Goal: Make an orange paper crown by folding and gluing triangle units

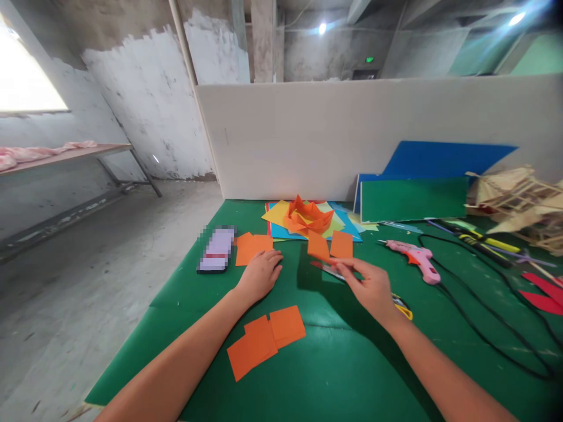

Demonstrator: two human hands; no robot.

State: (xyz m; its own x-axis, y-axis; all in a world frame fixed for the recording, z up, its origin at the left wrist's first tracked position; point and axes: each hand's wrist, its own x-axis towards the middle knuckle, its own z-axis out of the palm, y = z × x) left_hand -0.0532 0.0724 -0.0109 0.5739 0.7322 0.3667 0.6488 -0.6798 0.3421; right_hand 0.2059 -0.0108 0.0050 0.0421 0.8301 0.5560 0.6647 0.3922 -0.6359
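Note:
My left hand [260, 275] lies palm down on the green table, fingers stretched out, at the lower edge of some orange paper pieces [254, 247]. My right hand [365, 284] is raised over the table, thumb and fingers pinched at the lower edge of a tilted orange paper square [318, 245]. Another orange square [342, 244] is just beyond it. Below those fingers shows a slim, clear tool with a red end [325, 269], partly covered by the hand. Nearer me lie several overlapping orange squares [264, 340]. A pointed orange folded-paper ring [308, 217] rests on coloured sheets at the back.
A phone [217, 250] lies left of my left hand. A pink glue gun [417, 261] with a black cable is on the right. Yellow-handled scissors [402, 306] sit partly behind my right wrist. Green board [413, 199] and a wooden model [523, 205] stand at the back right.

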